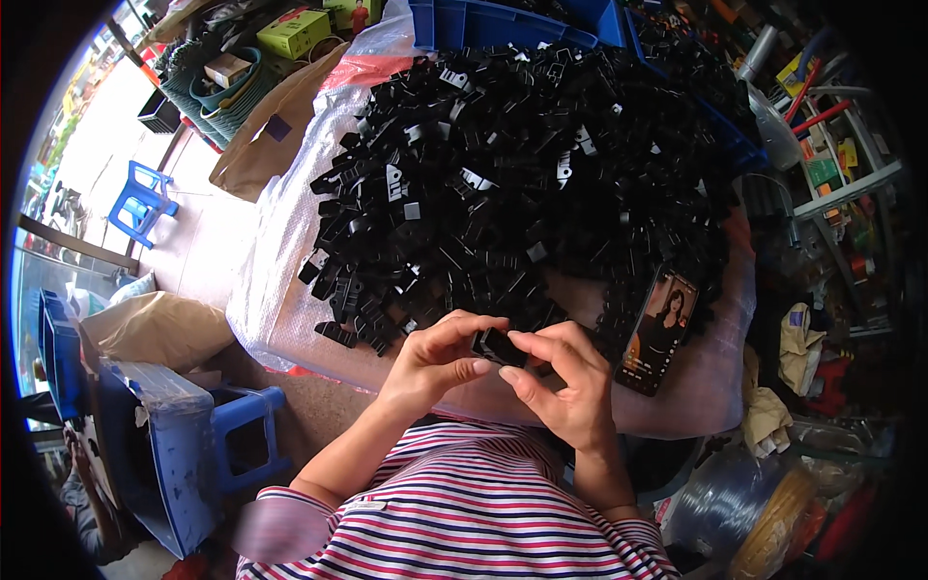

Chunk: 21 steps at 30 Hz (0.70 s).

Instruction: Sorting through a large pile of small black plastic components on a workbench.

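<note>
A small black plastic part (499, 346) is held between both my hands, just in front of the near edge of a large heap. My left hand (440, 360) closes its fingers and thumb on the part's left side. My right hand (563, 375) pinches its right side with thumb and forefinger. Fingers cover much of the part, so its exact kind cannot be made out. Beyond it, the heap of similar black plastic parts (464, 213) spreads over a table covered in whitish woven sheeting (280, 242).
A lit phone (660, 331) leans at the heap's right edge. Blue crates (512, 27) stand behind the heap. To the left are a blue stool (143, 203), a blue bin (179, 464) and a brown sack (159, 333). A spool of clear tubing (725, 507) sits at lower right.
</note>
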Each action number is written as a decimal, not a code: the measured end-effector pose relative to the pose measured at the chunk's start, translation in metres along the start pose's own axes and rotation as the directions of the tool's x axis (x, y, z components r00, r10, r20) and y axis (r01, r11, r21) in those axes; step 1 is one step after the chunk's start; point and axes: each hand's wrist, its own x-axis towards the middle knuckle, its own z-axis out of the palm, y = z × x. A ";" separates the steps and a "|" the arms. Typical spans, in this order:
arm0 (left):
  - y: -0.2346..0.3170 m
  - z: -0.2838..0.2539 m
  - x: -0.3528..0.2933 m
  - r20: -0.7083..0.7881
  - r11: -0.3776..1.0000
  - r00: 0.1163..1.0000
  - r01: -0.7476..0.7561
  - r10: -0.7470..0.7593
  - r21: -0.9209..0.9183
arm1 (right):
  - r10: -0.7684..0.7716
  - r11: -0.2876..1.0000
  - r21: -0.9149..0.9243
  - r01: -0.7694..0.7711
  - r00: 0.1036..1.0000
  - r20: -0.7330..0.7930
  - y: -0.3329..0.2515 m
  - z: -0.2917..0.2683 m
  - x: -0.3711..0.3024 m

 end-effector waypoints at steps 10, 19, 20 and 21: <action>-0.002 0.002 -0.015 -0.043 0.977 0.981 -0.183 0.189 0.111 | -0.003 0.998 0.061 -0.004 0.995 0.100 0.006 0.013 -0.007; -0.002 0.022 -0.015 -0.143 0.906 0.942 -0.333 0.304 -0.263 | 0.237 0.720 0.647 -0.251 0.965 0.111 0.002 0.031 -0.018; -0.002 0.025 -0.015 -0.098 0.880 0.971 -0.239 0.218 -0.410 | 0.196 0.799 0.539 -0.265 0.963 0.182 -0.002 0.026 -0.013; -0.010 0.023 -0.014 -0.120 0.895 0.953 -0.303 0.279 -0.327 | 0.159 0.867 0.425 -0.260 0.953 0.259 -0.007 0.019 -0.005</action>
